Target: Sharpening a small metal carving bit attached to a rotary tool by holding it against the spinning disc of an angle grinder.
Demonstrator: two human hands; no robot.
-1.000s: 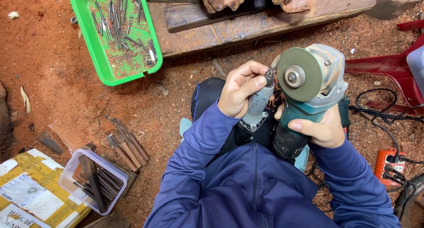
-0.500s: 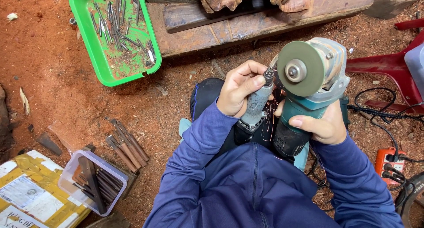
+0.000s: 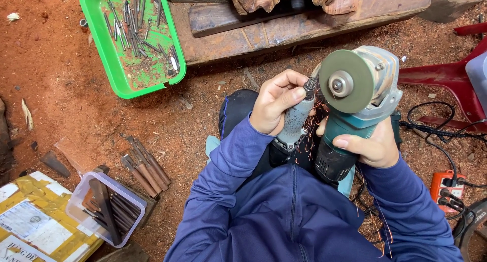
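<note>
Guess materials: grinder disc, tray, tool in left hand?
Grinder disc: looks abrasive, matte grey-green, metal hub. Tray: likely plastic, glossy bright green, moulded rim. Tool in left hand: probably metal, dull grey; sparks fall beside it.

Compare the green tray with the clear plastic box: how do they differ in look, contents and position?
The green tray is opaque and shallow, lying far from the person; the clear plastic box is see-through and deeper, lying nearer by. The tray holds scattered slim metal bits; the box holds dark tools packed together. Both sit on red sawdust ground.
</note>
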